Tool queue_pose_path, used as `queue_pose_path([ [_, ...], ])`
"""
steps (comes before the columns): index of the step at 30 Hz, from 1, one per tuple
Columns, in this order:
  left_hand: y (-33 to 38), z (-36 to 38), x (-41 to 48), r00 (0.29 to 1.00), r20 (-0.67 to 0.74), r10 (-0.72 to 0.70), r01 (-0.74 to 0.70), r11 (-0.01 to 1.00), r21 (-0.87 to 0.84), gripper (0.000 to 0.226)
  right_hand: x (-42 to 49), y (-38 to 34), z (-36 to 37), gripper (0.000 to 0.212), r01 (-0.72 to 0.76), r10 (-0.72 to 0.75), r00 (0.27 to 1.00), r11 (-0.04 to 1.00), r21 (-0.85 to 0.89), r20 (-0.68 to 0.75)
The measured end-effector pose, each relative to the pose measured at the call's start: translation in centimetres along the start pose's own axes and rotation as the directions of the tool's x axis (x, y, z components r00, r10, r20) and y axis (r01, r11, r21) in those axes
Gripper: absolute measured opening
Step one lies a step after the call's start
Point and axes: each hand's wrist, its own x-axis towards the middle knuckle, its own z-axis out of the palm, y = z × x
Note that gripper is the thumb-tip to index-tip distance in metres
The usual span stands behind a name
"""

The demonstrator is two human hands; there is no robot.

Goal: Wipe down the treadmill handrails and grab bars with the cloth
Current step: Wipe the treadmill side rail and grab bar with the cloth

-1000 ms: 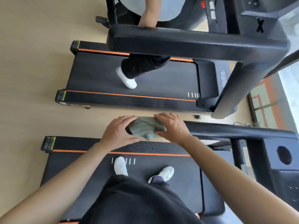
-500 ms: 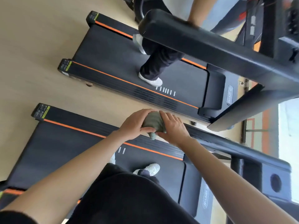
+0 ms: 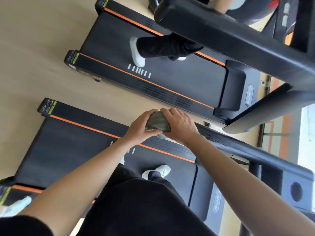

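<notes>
1. The step in hand looked like wiping the free end of the near treadmill's handrail (image 3: 247,149). Both hands met there with the cloth (image 3: 157,122) bunched between them.
2. The left hand (image 3: 139,127) curled round the cloth from the left, thumb underneath and fingers over the top. The right hand (image 3: 180,125) gripped it from the other side, fingers bent over the wad. Neither hand was spread flat.
3. The cloth sat over the spot where the rail's tip should be. The tip itself was hidden under fabric and fingers, so contact was a judgement, not a thing seen.
4. The next move probably called for sliding the wrapped cloth along the rail toward the console (image 3: 296,191). The grip would need to be firm enough to rub and loose enough to travel. Most of the bar's length lay bare beyond the right wrist, so the job seemed early.
5. The cloth was grey-green, soft and creased, gathered into a rounded lump with a small tail hanging below.
6. The handrail was a long, straight black bar with a matt, slightly grainy skin, likely a padded or rubbery coating.
7. The treadmill belt (image 3: 68,142) beneath was flat dark rubber, edged by a ribbed black side rail with an orange stripe.
8. Beyond, on the pale wood-look floor (image 3: 34,48), stood a second treadmill (image 3: 170,79). Another person's white shoe (image 3: 137,55) was on its belt.
</notes>
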Motion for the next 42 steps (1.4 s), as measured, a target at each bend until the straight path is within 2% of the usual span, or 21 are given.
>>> queue_pose_path([
  [7, 1.7, -1.3, 0.4, 0.994, 0.041, 0.098, -0.104, 0.981, 0.162, 0.078, -1.7, 1.4, 0.9, 0.077, -0.033, 0.032, 0.990, 0.999, -0.009, -0.140],
  [12, 4.1, -0.9, 0.8, 0.989, 0.061, 0.136, -0.148, 0.935, 0.322, 0.086, -3.8, 3.8, 1.6, 0.082, -0.031, 0.029, 0.986, 0.999, -0.010, -0.163],
  [16, 6.9, 0.0, 1.5, 0.966, 0.109, 0.233, -0.257, 0.857, 0.446, 0.081, -6.0, 6.3, 2.4, 0.086, -0.051, 0.045, 0.984, 0.998, -0.035, -0.173],
  [20, 10.1, 2.3, 2.6, 0.928, 0.241, 0.284, -0.371, 0.763, 0.530, 0.069, -9.3, 9.7, 3.3, 0.087, -0.104, 0.094, 0.977, 0.994, -0.041, -0.194],
  [24, 12.8, 5.4, 3.8, 0.885, 0.383, 0.266, -0.451, 0.695, 0.560, 0.062, -12.7, 13.6, 4.2, 0.088, -0.162, 0.155, 0.966, 0.987, -0.019, -0.205],
  [29, 15.5, 10.4, 5.2, 0.856, 0.466, 0.225, -0.487, 0.654, 0.579, 0.064, -16.1, 17.8, 5.0, 0.089, -0.231, 0.233, 0.953, 0.972, 0.032, -0.194],
  [35, 17.8, 16.1, 6.4, 0.817, 0.539, 0.204, -0.524, 0.651, 0.549, 0.061, -21.2, 23.0, 5.8, 0.101, -0.293, 0.321, 0.942, 0.928, 0.231, -0.094],
  [39, 18.8, 18.6, 7.4, 0.796, 0.573, 0.194, -0.541, 0.655, 0.528, 0.063, -22.5, 22.8, 6.1, 0.074, -0.255, 0.381, 0.867, 0.893, 0.372, -0.322],
  [42, 19.3, 19.5, 8.0, 0.795, 0.580, 0.176, -0.526, 0.677, 0.515, 0.067, -21.1, 21.5, 7.3, 0.067, -0.199, 0.339, 0.863, 0.910, 0.365, -0.375],
])
